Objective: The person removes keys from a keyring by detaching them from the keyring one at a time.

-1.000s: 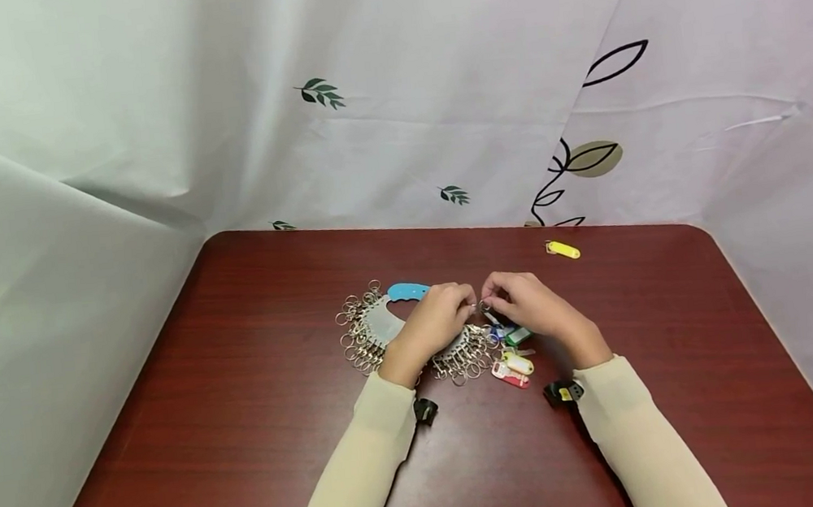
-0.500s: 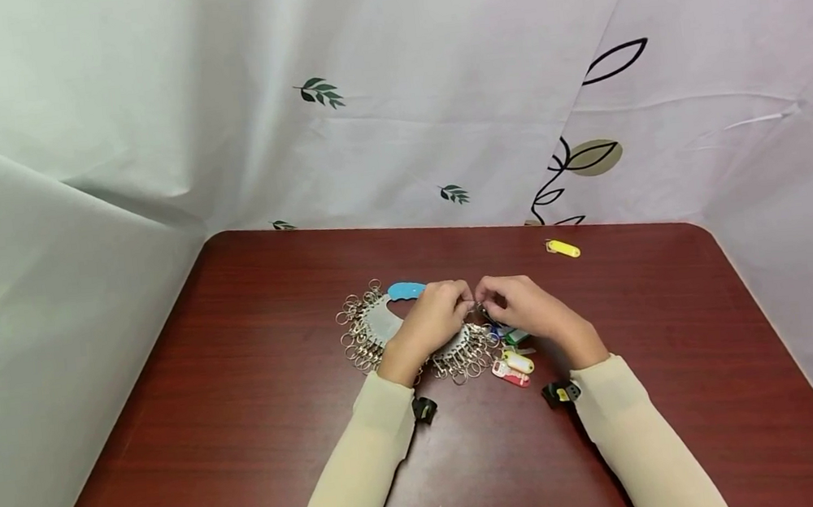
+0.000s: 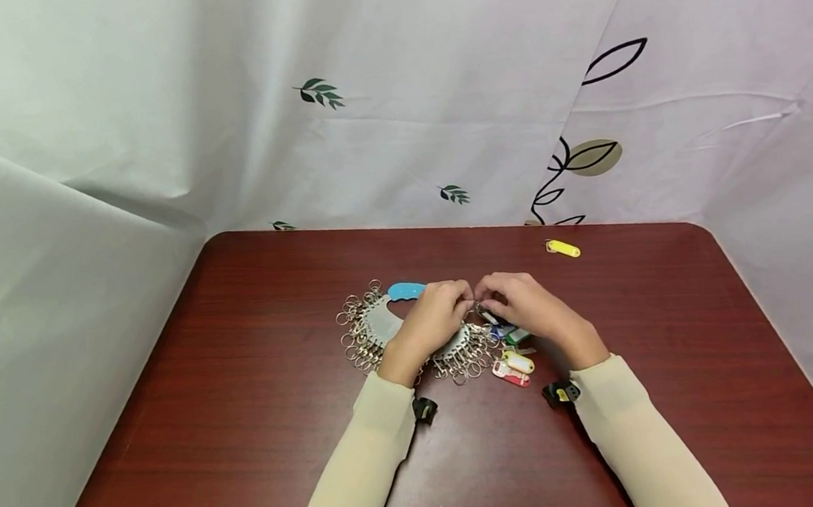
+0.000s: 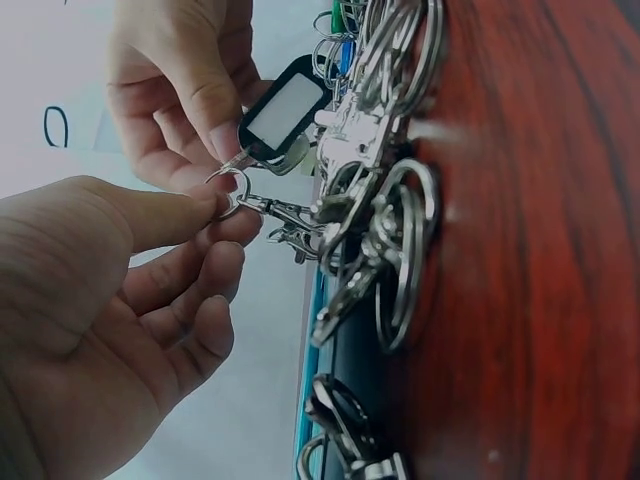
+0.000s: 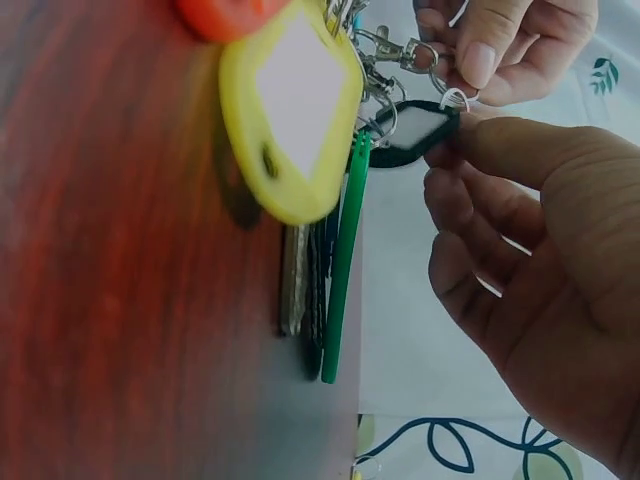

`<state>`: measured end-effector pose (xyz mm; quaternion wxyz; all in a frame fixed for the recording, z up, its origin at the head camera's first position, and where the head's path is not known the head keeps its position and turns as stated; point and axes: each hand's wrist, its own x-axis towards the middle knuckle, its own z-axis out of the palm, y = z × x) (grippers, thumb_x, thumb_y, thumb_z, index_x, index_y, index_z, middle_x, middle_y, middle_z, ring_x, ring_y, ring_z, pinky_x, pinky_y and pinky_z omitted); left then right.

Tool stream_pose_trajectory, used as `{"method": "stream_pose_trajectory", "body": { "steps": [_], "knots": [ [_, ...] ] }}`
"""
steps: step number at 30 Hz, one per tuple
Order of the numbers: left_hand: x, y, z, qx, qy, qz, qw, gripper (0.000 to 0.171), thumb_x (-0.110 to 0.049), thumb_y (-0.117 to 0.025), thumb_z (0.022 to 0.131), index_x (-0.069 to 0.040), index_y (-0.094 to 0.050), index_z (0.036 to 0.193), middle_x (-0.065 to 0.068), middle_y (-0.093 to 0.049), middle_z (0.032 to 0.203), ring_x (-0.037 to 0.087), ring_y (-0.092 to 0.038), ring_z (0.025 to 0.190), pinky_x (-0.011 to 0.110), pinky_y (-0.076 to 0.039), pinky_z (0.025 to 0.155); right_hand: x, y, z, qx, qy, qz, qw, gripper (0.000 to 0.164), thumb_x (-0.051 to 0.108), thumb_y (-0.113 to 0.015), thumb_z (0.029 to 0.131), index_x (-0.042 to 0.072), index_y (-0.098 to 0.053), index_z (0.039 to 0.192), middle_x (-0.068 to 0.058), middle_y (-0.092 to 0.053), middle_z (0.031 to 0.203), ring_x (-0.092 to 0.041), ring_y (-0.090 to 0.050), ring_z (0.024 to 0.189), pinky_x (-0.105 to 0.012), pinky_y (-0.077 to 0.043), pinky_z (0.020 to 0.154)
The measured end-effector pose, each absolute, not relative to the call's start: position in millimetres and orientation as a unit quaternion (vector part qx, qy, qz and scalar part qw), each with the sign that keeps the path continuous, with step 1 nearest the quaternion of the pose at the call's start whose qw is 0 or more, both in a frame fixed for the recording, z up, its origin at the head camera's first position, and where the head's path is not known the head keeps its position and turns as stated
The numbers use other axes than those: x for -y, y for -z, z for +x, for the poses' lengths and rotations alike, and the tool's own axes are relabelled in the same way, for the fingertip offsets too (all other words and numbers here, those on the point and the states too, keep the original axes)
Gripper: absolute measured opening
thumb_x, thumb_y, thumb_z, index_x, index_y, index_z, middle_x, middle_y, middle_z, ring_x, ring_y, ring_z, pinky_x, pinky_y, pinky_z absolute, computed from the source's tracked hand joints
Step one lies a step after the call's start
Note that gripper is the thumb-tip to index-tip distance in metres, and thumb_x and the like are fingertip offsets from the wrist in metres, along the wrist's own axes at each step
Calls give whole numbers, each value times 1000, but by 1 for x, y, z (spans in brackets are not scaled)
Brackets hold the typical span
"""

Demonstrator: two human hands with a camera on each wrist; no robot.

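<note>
A metal split ring is pinched between thumb and forefinger of the left hand; it is linked to a swivel clasp. A black key tag with white label is gripped at its ring end by thumb and forefinger of the right hand, just beside the split ring. Both are held above the right end of a curved metal plate fringed with clasps, blue handle partly covered. Near the right hand, a green tag, yellow tag and red tag are clustered on the dark red tabletop. Another, all-yellow tag is seen well apart, by the far edge.
</note>
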<state>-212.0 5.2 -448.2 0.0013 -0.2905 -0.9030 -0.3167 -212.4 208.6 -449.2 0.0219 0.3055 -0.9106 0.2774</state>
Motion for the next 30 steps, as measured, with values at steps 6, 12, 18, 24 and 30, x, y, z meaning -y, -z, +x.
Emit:
{"method": "stream_pose_trajectory", "body": {
  "steps": [6, 12, 18, 24, 30],
  "knots": [
    [-5, 449, -212, 906, 314, -284, -3, 9, -12, -64, 102, -11, -69, 94, 3, -71, 91, 15, -63, 82, 31, -53, 77, -208, 451, -213, 915, -279, 291, 28, 8, 4, -70, 96, 11, -72, 99, 0, -71, 88, -11, -62, 77, -32, -55, 70],
    [-5, 449, -212, 910, 302, -284, -2, 9, -9, -64, 101, -12, -66, 93, 2, -69, 90, 15, -62, 81, 30, -52, 76, -208, 452, -213, 920, -301, 251, 24, 4, 6, -67, 97, 9, -70, 98, 1, -71, 83, -9, -63, 73, -29, -54, 67],
    [-6, 449, -212, 909, 309, -281, 3, 10, -4, -65, 97, -11, -67, 90, 3, -70, 88, 15, -61, 79, 30, -52, 75, -206, 453, -213, 916, -296, 270, 16, 11, 4, -65, 97, 12, -70, 104, 3, -66, 83, -10, -55, 70, -28, -49, 66],
    [-6, 447, -211, 905, 326, -272, 7, 8, -4, -66, 96, -10, -69, 91, 3, -70, 83, 14, -60, 74, 28, -51, 71, -204, 449, -212, 917, -263, 301, 0, 10, 5, -63, 97, 14, -68, 100, 4, -61, 81, -11, -52, 70, -29, -47, 67],
    [-6, 446, -211, 906, 330, -264, -4, 9, -5, -66, 97, -11, -67, 91, 1, -68, 82, 13, -60, 74, 29, -51, 72, -205, 449, -211, 917, -228, 324, 39, 4, 10, -69, 98, 9, -73, 99, -2, -67, 91, -16, -59, 80, -36, -54, 74]
  ]
}}
